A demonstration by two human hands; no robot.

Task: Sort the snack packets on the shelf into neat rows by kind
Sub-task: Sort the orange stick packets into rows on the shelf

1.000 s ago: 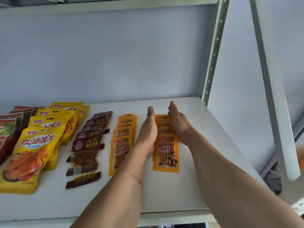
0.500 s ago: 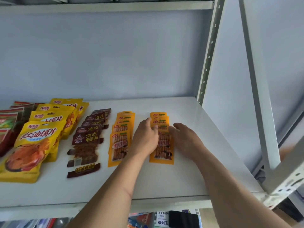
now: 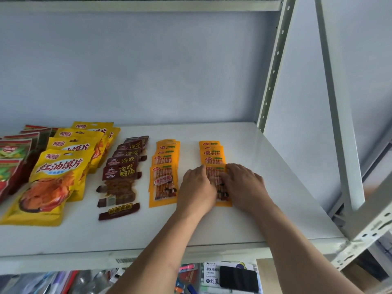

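Observation:
On the white shelf (image 3: 265, 187) the snack packets lie in rows by kind. The right row of small orange packets (image 3: 212, 153) runs front to back, and a second orange row (image 3: 164, 166) lies left of it. My left hand (image 3: 198, 187) and my right hand (image 3: 244, 185) rest palm down on the front orange packet (image 3: 222, 203) of the right row. The left fingertips press its left side and the right fingers lie across its right side. Most of that packet is hidden under the hands.
Further left are a row of dark brown packets (image 3: 122, 170), big yellow bags (image 3: 57, 177) and red packets (image 3: 12, 162) at the frame edge. A metal upright (image 3: 273, 66) bounds the shelf on the right. A lower shelf holds a dark phone (image 3: 238, 279) and stationery.
Both hands slid back from the far end of the right orange row to its front packet and turned from edge-on to palm down. The view tilted lower.

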